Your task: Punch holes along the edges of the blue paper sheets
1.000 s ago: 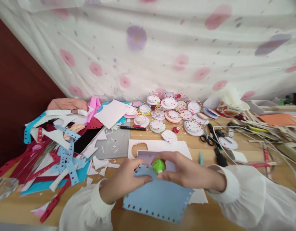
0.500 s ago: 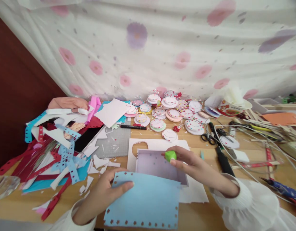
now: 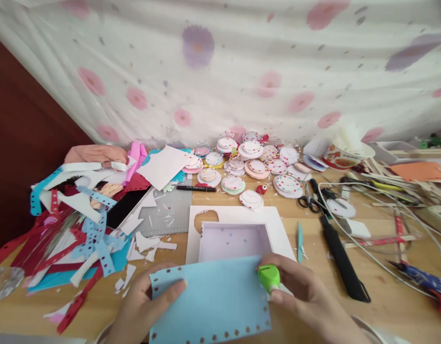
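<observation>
Blue sheet (image 3: 209, 301) (edges punched) pinched by left hand (image 3: 141, 306); right hand (image 3: 302, 296) grips green punch (image 3: 269, 277).

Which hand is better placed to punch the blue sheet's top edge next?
Probably the right hand: it holds the green punch at the blue sheet's top right corner, while the left hand holds the sheet's left side.
</observation>
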Demonstrator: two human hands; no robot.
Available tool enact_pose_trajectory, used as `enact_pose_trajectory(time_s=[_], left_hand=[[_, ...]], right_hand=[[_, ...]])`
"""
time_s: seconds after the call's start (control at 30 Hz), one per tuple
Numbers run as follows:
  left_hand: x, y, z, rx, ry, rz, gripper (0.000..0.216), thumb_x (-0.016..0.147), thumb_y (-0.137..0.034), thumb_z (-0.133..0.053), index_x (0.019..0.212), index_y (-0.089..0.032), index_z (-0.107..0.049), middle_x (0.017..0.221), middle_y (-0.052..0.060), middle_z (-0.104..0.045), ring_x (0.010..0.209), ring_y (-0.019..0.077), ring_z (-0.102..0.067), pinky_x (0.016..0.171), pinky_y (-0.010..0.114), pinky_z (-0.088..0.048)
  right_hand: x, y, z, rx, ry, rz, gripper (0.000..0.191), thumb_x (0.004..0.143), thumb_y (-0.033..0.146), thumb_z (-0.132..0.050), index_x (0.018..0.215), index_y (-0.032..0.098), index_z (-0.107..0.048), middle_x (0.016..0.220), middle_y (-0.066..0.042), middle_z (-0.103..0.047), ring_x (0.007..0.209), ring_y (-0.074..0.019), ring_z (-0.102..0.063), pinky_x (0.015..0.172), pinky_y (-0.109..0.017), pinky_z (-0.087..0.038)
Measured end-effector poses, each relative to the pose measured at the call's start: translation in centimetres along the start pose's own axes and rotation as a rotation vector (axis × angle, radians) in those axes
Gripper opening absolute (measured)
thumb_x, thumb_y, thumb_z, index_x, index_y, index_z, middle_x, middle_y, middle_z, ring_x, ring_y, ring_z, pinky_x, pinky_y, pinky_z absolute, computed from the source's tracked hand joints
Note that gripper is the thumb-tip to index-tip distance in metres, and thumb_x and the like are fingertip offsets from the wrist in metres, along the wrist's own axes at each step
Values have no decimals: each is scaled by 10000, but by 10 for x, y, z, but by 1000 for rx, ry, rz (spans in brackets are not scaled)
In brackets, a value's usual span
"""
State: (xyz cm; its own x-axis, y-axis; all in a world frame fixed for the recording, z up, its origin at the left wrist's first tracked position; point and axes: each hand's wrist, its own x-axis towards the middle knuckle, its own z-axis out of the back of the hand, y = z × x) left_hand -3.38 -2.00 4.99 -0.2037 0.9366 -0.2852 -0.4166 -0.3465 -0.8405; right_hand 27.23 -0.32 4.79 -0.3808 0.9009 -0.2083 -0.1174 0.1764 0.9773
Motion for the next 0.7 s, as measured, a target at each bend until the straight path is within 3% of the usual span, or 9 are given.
enact_pose_trajectory(time_s=[0.07, 0.17, 0.23, 0.3, 0.37, 0.4, 0.5, 0.6, 0.7], left_hand=[[-1, -5, 1, 23, 5, -80, 312, 702, -449, -689, 911, -217, -687, 948, 59, -711, 905, 266, -661, 794, 324, -559], [-9, -21, 1, -2, -156, -228, 263, 784, -373, -626, 1010, -239, -627, 1085, 50, -651, 998, 231, -624, 843, 292, -539], [-18, -34, -2, -42, -204, -313, 204, 803, -309, -613, 997, -247, -604, 1032, 38, -641, 946, 199, -629, 806, 256, -544], [-26, -49, -12, -75, -26, -422, 164, 789, -261, -626, 951, -243, -607, 908, 24, -634, 803, 166, -635, 720, 227, -551], [-30, -60, -27, -150, 157, -490, 242, 742, -260, -666, 971, -227, -597, 961, 44, -620, 769, 172, -627, 677, 241, -556], [-30, -64, -35, -150, 234, -467, 293, 706, -255, -705, 973, -220, -590, 974, 49, -613, 782, 179, -628, 704, 254, -557], [-28, -66, -54, -199, 279, -370, 293, 709, -228, -714, 965, -223, -571, 1007, 53, -581, 883, 199, -619, 762, 254, -544], [-24, -60, -60, -350, 288, -274, 207, 779, -249, -652, 966, -228, -567, 1046, 57, -558, 928, 205, -609, 774, 260, -530], [-20, -57, -56, -506, 349, -169, 188, 814, -292, -629, 981, -224, -574, 948, 44, -595, 853, 179, -614, 736, 248, -518]], right_hand=[[0, 3, -2, -56, -6, -7, 285, 811, 456, -622, 997, 242, -599, 887, -34, -627, 868, -203, -617, 749, -292, -523], [2, 17, -3, -224, -32, 55, 289, 806, 430, -628, 1011, 229, -593, 927, -41, -633, 901, -211, -605, 793, -302, -500], [5, 29, -6, -343, -36, 110, 285, 793, 387, -651, 1024, 232, -587, 962, -42, -637, 914, -210, -595, 802, -300, -482], [11, 40, -14, -402, 50, 156, 221, 795, 330, -657, 979, 230, -587, 940, -30, -631, 873, -189, -586, 757, -276, -473], [18, 48, -24, -396, 168, 200, 173, 787, 257, -665, 934, 220, -583, 893, -15, -613, 811, -160, -574, 716, -254, -460], [22, 50, -29, -394, 202, 217, 188, 770, 216, -673, 935, 212, -583, 891, -16, -603, 803, -155, -571, 708, -253, -456], [31, 50, -41, -412, 214, 230, 259, 714, 133, -682, 952, 186, -594, 879, -29, -570, 781, -161, -558, 680, -266, -446], [37, 44, -43, -393, 221, 251, 398, 670, 225, -769, 1028, 192, -599, 882, -28, -558, 792, -172, -544, 691, -282, -445], [41, 38, -37, -342, 277, 284, 492, 660, 328, -795, 1092, 221, -585, 894, -20, -563, 802, -166, -531, 725, -285, -448]])
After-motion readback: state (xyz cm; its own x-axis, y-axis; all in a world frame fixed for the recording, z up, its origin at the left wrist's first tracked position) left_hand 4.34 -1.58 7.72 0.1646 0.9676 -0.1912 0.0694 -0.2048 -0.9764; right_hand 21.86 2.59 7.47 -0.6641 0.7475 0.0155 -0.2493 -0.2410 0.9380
